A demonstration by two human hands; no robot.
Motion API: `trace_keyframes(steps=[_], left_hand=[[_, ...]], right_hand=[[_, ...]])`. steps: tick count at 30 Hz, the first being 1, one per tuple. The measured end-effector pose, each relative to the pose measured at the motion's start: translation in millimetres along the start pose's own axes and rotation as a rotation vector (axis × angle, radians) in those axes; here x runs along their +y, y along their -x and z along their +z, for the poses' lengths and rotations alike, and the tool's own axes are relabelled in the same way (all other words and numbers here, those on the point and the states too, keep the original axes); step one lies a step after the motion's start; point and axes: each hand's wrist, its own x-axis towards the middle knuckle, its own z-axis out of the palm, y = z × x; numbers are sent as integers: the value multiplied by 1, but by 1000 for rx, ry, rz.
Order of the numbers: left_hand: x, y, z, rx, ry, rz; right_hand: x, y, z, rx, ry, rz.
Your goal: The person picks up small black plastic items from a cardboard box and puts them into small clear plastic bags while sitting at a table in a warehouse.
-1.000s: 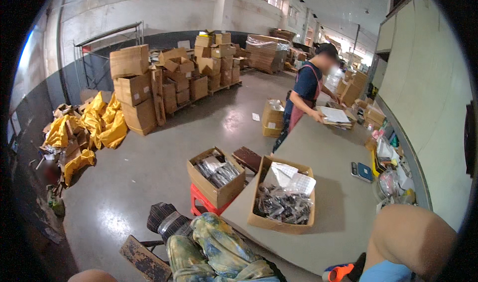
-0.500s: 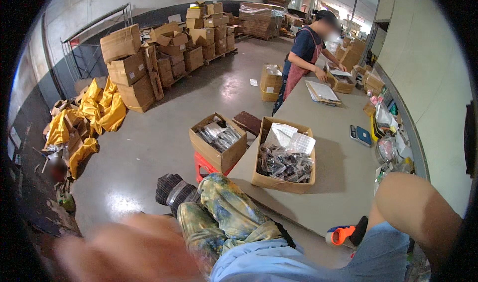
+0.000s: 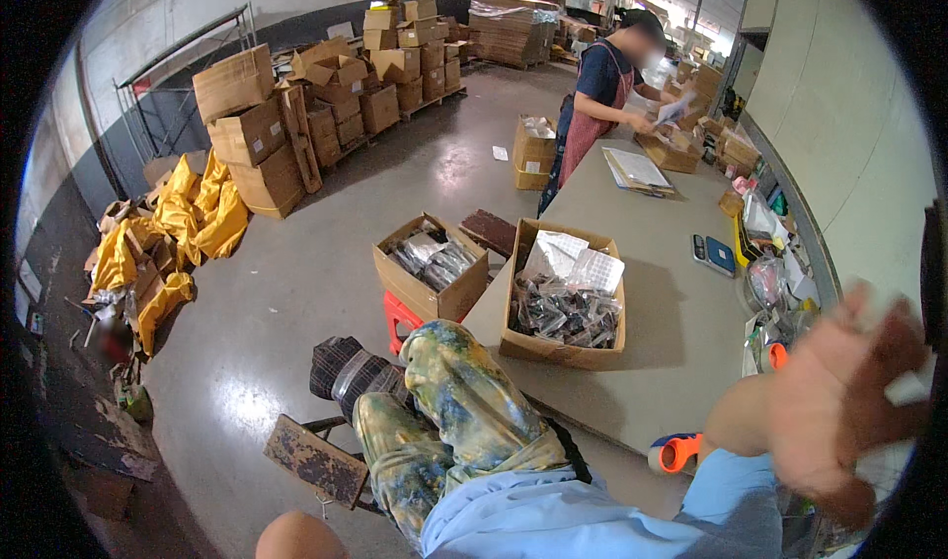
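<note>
My right hand (image 3: pixel 839 401) is raised at the right, beyond the table's edge. It is blurred, but its fingers look spread and I see nothing in them. Of my left arm only a bare, rounded part (image 3: pixel 299 537) shows at the lower edge; that hand is out of view. Nearest my right forearm lies an orange and blue tape dispenser (image 3: pixel 676 452) at the table edge. On the table (image 3: pixel 592 406) stands an open carton (image 3: pixel 563 350) of small clear-bagged dark parts, with white sheets on top. Left of it, another carton (image 3: pixel 434 302) of bagged pieces rests on a red stool (image 3: pixel 397 317).
Across the table a person (image 3: pixel 604 80) in an apron holds papers (image 3: pixel 675 112) over a carton. A blue scale (image 3: pixel 714 255) and a paper stack (image 3: pixel 640 170) lie on the table. A worn wooden stool (image 3: pixel 316 460), yellow sacks (image 3: pixel 212 218) and stacked cartons (image 3: pixel 262 164) are leftward.
My right hand has come up into view at the right. The blurred left hand has left the lower left, uncovering the wooden stool. The other person has lifted papers.
</note>
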Motion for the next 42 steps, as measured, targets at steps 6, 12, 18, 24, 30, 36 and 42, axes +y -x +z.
trace_keyframes(steps=[6, 12, 18, 24, 30, 36, 42], left_hand=[[20, 18, -16, -38, -74, -38], [36, 55, -19, -155, -112, -255], [39, 92, -2, -305, -137, -724], [54, 142, 20, -479, -120, -1317], [36, 143, 61, -796, -7, -1204], [1, 120, 128, -1059, 189, -961], [-50, 125, 255, -1332, 429, -542]], right_hand=[[85, 161, 69, -111, -4, 832], [114, 332, 78, -566, 459, 959], [118, 370, 99, -754, 694, 909], [120, 373, 99, -731, 736, 889], [122, 377, 90, -678, 734, 918], [155, 355, 80, -455, 609, 1001], [176, 371, 80, -875, 537, 1302]])
